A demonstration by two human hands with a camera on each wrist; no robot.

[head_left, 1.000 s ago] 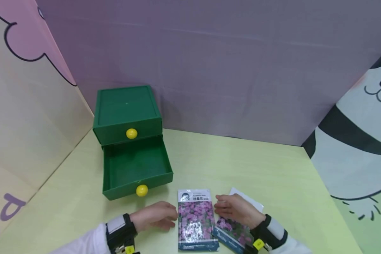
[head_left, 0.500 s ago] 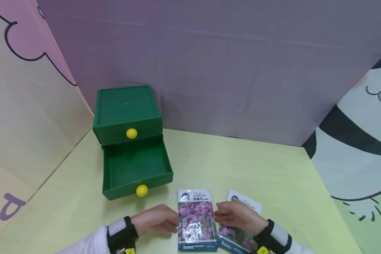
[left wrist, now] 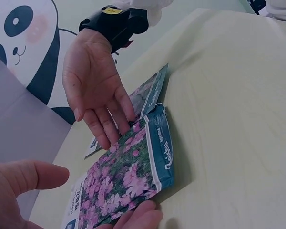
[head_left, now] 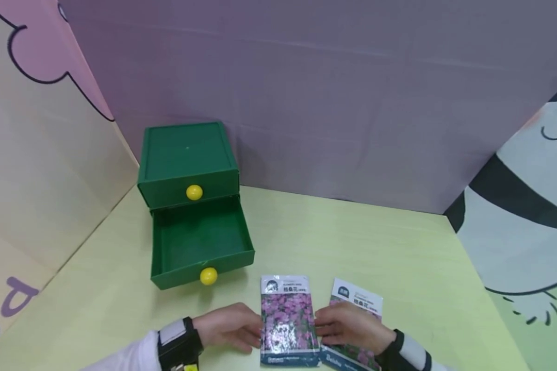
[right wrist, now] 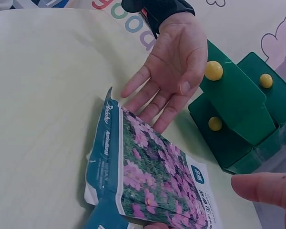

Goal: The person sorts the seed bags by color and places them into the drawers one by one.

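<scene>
Step in hand: seed packet [head_left: 288, 319] flat on table [head_left: 399, 257], flanked by both hands. Left hand [head_left: 229, 327] and right hand [head_left: 350, 325] spread, fingertips touching packet edges, nothing pinched. Second packet [head_left: 355, 304] partly under right hand. Open drawer [head_left: 199, 242] just behind. Next judged: packet edges to be pinched, packet lifted.

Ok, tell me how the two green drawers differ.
The upper drawer is pushed shut, so only its front and yellow knob show; the lower drawer is pulled out, its inside open to view with nothing in it. The lower drawer's knob sits nearer the hands. Both are dark green with round yellow knobs.
</scene>
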